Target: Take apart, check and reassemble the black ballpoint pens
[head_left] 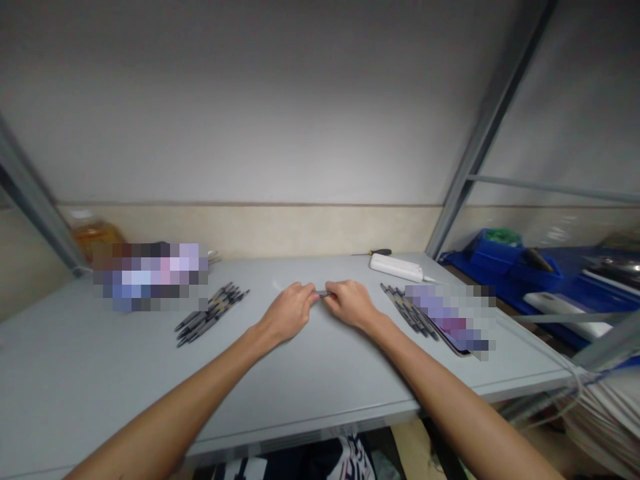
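Note:
Both my hands meet over the middle of the grey table [320,373]. My left hand [290,311] and my right hand [351,303] are each closed on one end of a single grey pen [323,293], which lies level between them just above the tabletop. A pile of several grey pens [213,313] lies to the left of my left hand. Another row of several grey pens [407,310] lies to the right of my right hand.
A white oblong device [397,267] and a black-and-yellow tool [379,252] lie at the back right. Blurred-out patches sit at the back left and right. A blue bin [493,257] stands beyond the right metal frame post [480,140]. An amber bottle [93,233] stands back left.

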A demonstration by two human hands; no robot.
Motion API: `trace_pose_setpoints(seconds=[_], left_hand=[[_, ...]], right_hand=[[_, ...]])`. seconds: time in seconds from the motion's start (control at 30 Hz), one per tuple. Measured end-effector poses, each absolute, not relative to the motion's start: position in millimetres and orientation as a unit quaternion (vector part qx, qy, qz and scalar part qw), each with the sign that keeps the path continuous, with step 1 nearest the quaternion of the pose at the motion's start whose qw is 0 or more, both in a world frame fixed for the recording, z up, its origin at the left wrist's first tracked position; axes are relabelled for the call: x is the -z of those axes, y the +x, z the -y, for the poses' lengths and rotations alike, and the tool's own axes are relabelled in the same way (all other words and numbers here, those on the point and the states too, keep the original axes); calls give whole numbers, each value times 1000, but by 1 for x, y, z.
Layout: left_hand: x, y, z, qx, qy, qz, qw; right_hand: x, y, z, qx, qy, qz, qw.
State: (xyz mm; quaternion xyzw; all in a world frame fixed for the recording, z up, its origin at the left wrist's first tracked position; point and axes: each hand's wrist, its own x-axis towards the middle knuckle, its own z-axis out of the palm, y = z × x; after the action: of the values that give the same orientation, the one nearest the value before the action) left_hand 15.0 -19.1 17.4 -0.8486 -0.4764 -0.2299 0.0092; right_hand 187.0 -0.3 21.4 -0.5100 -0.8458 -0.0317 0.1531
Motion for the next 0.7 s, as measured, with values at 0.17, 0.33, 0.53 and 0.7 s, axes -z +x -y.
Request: trace_pose_setpoints(seconds=[0.17,0.33,0.53,0.7], left_hand=[[-18,-2,9,274,-828,490,7],[-16,-8,8,282,-854,435,-35],[-13,4,18,264,-890,362,-80],[-10,2,17,245,-890,375,-86]], right_hand=[[-26,205,-14,-153,-408,845,310],[-29,211,-23,-408,-374,693,462],[-36,212,-26,-647,-277,439,559],[-39,228,-28,-711,-199,386,553]])
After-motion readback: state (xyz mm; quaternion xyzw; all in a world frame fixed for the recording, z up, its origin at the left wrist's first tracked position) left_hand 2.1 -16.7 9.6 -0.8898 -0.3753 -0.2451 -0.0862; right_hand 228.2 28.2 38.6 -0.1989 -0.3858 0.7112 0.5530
